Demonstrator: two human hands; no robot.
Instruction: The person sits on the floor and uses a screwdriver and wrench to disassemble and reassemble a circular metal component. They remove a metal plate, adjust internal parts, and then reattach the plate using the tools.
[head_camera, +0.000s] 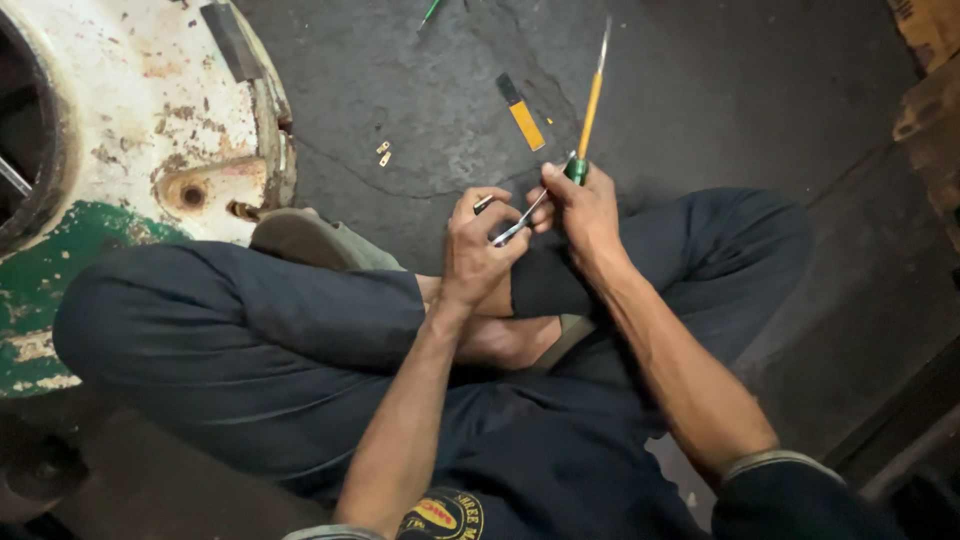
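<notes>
I sit cross-legged on a dark floor in dark blue trousers. My left hand (478, 245) is closed around a small shiny metal tool (518, 225), likely pliers or a clip, with a dark tip showing above the fingers. My right hand (583, 208) touches the same metal piece and also grips a screwdriver (590, 110) with a green and yellow handle, its thin shaft pointing up and away from me. Both hands meet just above my crossed ankles.
A worn white and green round metal housing (130, 120) with rust spots stands at the left, next to my left knee. On the floor ahead lie a yellow-and-black flat tool (522, 112), two small brass bits (384, 153) and a green-handled tool (430, 12). Wooden boards (925, 110) line the right.
</notes>
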